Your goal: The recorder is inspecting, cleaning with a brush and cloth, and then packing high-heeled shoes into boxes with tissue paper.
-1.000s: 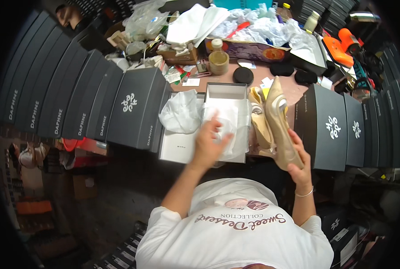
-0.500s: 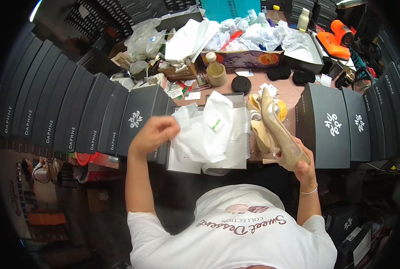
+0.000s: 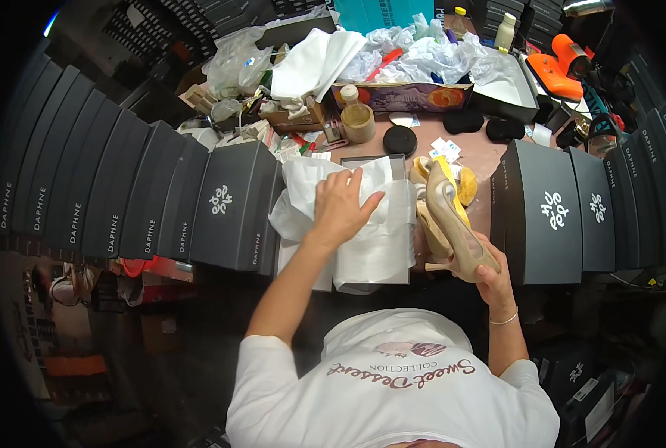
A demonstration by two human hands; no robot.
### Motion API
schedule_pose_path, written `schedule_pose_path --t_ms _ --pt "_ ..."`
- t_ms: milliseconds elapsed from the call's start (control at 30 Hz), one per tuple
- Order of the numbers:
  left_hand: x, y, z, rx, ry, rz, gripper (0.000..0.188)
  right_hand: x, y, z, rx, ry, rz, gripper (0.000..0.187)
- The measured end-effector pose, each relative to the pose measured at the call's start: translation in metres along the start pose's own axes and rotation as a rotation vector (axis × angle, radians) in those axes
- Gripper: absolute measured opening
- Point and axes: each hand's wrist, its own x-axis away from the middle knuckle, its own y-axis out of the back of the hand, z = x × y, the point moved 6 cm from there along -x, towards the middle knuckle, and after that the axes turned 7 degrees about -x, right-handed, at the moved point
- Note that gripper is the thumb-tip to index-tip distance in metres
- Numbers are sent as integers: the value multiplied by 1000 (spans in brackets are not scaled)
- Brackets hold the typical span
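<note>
My left hand (image 3: 342, 205) lies over white tissue paper (image 3: 303, 179) in a shoe box (image 3: 408, 273), its fingers stretched out and thumb apart. My right hand (image 3: 495, 278) is closed round the heel end of a beige high-heeled shoe (image 3: 452, 213), whose pointed toe faces away from me. Its thin heel sticks out to the left, beside the box. A second beige shoe (image 3: 430, 224) lies on the table, partly hidden by the held one. Behind them shows a yellow pad (image 3: 467, 187).
Dark shoe boxes (image 3: 228, 216) stand in a row at left; more dark boxes (image 3: 546, 216) stand at right. Beyond the open box are a round black tin (image 3: 399, 140), a bottle of yellowish liquid (image 3: 358, 123), a carton (image 3: 415, 97) of crumpled paper and an orange tool (image 3: 561, 75).
My left hand has moved right, from the box's left side onto the tissue paper, and its fingers have opened. The paper lies flatter. The held shoe has shifted slightly left.
</note>
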Motion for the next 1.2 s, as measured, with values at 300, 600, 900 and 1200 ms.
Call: schedule_pose_path --t_ms 300,600,900,1200 --pt "18 -68 95 102 191 105 27 6 -6 -1 -26 3 33 73" --pt "73 -33 -25 134 -156 439 30 3 3 5 -103 -17 0 72" --pt "52 -114 -24 -328 -302 824 31 14 -5 4 -34 10 30 75" --pt "43 34 3 -115 -227 129 16 10 -45 11 -343 -98 341 89"
